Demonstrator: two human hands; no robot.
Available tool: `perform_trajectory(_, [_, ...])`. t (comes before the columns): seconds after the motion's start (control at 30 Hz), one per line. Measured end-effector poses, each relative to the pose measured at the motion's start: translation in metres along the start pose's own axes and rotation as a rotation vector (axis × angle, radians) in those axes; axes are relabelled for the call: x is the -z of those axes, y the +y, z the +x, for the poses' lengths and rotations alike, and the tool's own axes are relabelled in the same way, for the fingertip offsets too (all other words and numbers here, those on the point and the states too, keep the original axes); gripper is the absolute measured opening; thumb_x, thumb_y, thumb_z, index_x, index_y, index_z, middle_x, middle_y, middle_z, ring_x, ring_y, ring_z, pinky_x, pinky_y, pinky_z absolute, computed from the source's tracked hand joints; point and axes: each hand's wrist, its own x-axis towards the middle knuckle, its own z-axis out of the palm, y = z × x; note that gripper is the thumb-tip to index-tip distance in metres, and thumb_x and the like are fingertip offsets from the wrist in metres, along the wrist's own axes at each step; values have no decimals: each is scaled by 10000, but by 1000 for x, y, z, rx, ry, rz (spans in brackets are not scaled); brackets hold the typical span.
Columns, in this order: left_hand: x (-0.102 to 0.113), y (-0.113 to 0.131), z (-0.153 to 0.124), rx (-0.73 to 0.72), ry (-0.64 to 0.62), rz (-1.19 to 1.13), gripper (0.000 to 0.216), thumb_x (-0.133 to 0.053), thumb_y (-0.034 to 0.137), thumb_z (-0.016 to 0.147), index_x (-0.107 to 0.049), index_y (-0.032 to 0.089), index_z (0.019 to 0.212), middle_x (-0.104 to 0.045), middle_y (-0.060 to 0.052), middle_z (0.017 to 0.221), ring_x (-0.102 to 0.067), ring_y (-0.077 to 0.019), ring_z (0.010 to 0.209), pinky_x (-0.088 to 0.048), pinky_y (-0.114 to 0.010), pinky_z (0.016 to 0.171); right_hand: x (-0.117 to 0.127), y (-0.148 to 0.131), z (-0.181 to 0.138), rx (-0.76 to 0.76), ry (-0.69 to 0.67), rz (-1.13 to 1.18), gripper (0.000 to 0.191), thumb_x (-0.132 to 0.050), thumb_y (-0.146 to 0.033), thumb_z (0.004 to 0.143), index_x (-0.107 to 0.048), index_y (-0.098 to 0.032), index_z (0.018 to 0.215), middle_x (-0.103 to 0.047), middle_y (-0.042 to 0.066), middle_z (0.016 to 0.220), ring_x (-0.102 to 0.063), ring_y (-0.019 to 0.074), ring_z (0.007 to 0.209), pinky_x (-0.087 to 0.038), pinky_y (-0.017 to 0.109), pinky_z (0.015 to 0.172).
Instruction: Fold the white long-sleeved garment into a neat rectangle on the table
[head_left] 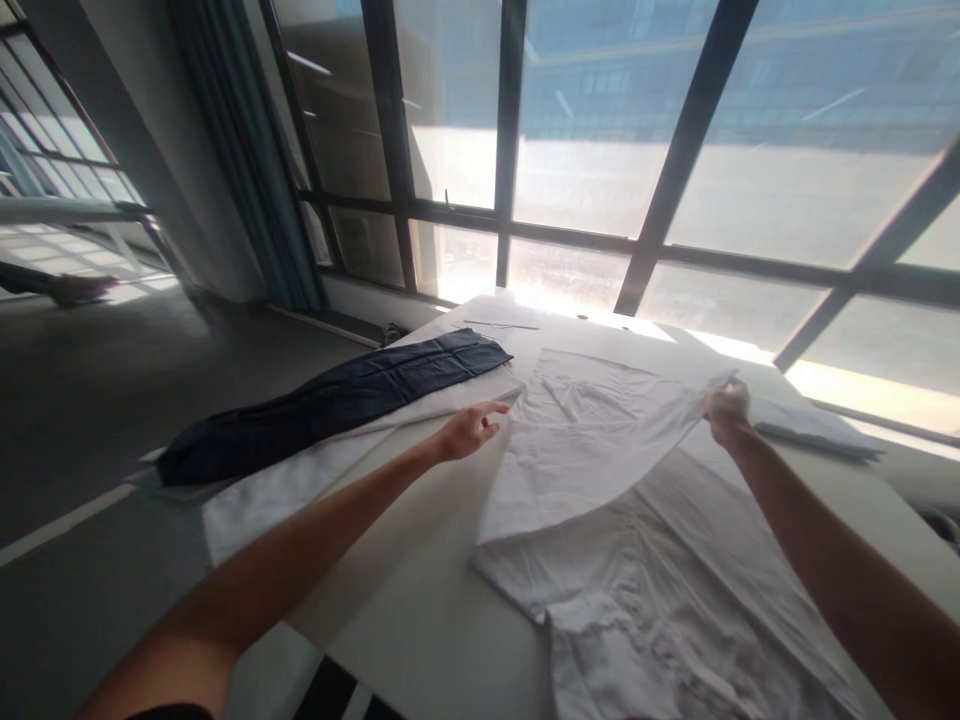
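A large white garment (592, 420) lies spread on the white table, its lower part wrinkled and folded near me; its exact kind is unclear. My right hand (726, 410) is closed on the garment's far right edge and holds that corner raised, the fabric stretching up toward it. At the opposite side, my left hand (469, 430) is beside the garment's left edge, index finger extended and thumb apart. Its fingertip is at or very near the fabric. A dark navy folded garment (337, 400) lies left of my left hand, on top of more white cloth (270, 490).
The white table (420, 560) reaches toward tall framed windows (585, 200). Folded white cloth (814, 428) lies at the right, beyond my right hand. A blue-grey curtain (240, 150) hangs at the back left. Thin items (501, 324) lie at the table's far end.
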Motion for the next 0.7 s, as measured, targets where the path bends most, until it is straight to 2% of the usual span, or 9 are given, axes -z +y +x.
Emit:
perform_trajectory(0.1, [-14,-14,24,7,-39,37,455,-581,328,910,-674,157,1321,-705,-119,1328,-638,-172,792,-545,-323,877,1,16,-5,-62,22,-30,382,-707,-213,747,-557,-212,1099,-530,-31,792,-500,120,584,-438,219,457])
perform_trajectory(0.23, [-30,-24,46,9,-119,25,495,-560,362,941,-656,98,1349,-751,-100,1060,-600,-155,703,-527,-280,759,4,25,-6,-102,4,-11,281,-687,-173,746,-517,-229,963,-503,-45,754,-504,122,580,-461,224,461])
perform_trajectory(0.37, [-28,-36,50,-13,-150,-16,565,-625,434,906,-638,117,1374,-705,-41,913,-559,-148,695,-492,-259,705,1,13,1,-63,-66,86,244,-662,-174,761,-528,-241,954,-558,-15,780,-556,139,616,-523,244,507])
perform_trajectory(0.53, [-19,-48,43,-22,-185,-41,459,-617,411,894,-704,147,1260,-688,-38,909,-594,-163,770,-507,-274,770,-9,-9,13,50,-108,367,322,-705,-168,702,-528,-257,955,-622,37,886,-650,203,767,-613,329,618])
perform_trajectory(0.63, [-16,-39,36,-75,-122,79,363,-618,325,896,-736,153,1192,-680,-84,1017,-633,-209,911,-519,-348,918,-10,-4,13,-2,-78,282,291,-700,-177,706,-504,-254,908,-583,14,825,-626,185,715,-595,309,582])
perform_trajectory(0.7, [-12,-24,24,-125,-59,172,353,-622,272,901,-727,161,1219,-657,-117,1117,-623,-253,1058,-470,-416,1046,-8,6,7,-35,-100,148,247,-684,-193,731,-504,-250,890,-534,-21,748,-577,155,631,-557,273,524])
